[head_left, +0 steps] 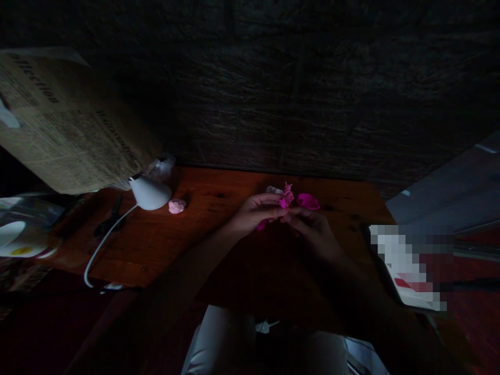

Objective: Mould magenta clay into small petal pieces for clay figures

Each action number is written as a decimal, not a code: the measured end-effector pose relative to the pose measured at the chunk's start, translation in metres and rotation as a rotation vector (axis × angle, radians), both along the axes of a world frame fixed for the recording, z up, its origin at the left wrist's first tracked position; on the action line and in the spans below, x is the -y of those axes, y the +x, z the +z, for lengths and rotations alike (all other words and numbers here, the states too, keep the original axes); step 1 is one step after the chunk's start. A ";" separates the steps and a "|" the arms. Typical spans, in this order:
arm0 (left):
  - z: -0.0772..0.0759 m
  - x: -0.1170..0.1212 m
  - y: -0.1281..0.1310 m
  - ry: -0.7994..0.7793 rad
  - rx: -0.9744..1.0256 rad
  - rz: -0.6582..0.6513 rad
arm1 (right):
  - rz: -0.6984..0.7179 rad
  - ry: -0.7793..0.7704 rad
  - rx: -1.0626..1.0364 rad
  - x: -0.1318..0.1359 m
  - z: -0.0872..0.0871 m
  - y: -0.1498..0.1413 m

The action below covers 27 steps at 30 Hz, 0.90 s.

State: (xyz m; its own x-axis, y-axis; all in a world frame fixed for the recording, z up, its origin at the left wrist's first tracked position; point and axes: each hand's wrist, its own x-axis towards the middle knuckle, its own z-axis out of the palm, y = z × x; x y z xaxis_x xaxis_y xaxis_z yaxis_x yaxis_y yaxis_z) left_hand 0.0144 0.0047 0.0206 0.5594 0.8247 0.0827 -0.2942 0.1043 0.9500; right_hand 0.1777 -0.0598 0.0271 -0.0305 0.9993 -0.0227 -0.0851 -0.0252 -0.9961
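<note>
– Where is the pink piece (288,195), and how does it look?
– It is right of the centre of the frame, between the two hands. Its top is light pink and ragged, with small points; a brighter pink part shows beside the left fingertips. Its lower end is hidden by the fingers.
– What do the fingers do?
– The left hand (250,214) pinches the piece, with thumb and fingers pressed together. The right hand (318,234) has its fingers bent in close below it, but I cannot tell if they grip, because it is too dark.
– And around them?
– A magenta piece (309,201) lies just behind the right hand. Another magenta bit (261,225) is partly covered by the left hand, and so is a whitish thing (273,190), which I cannot identify. Left of centre, a pale pink lump (177,206) rests beside a white cone (151,194) on the wooden table (213,195). At the right, pixel blocks hide most of a flat object (414,297).
</note>
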 end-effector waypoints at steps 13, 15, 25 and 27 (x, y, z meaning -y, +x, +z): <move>0.010 -0.036 -0.059 0.548 -0.724 -0.194 | 0.176 0.042 0.420 -0.008 -0.006 0.019; 0.006 -0.035 -0.058 0.516 -0.752 -0.247 | 0.206 0.040 0.495 -0.009 -0.011 0.021; 0.010 -0.026 -0.045 0.342 -0.357 -0.253 | 0.251 0.085 0.807 -0.008 -0.012 0.029; 0.010 -0.025 -0.042 0.322 -0.302 -0.209 | 0.205 0.123 0.739 -0.008 -0.008 0.029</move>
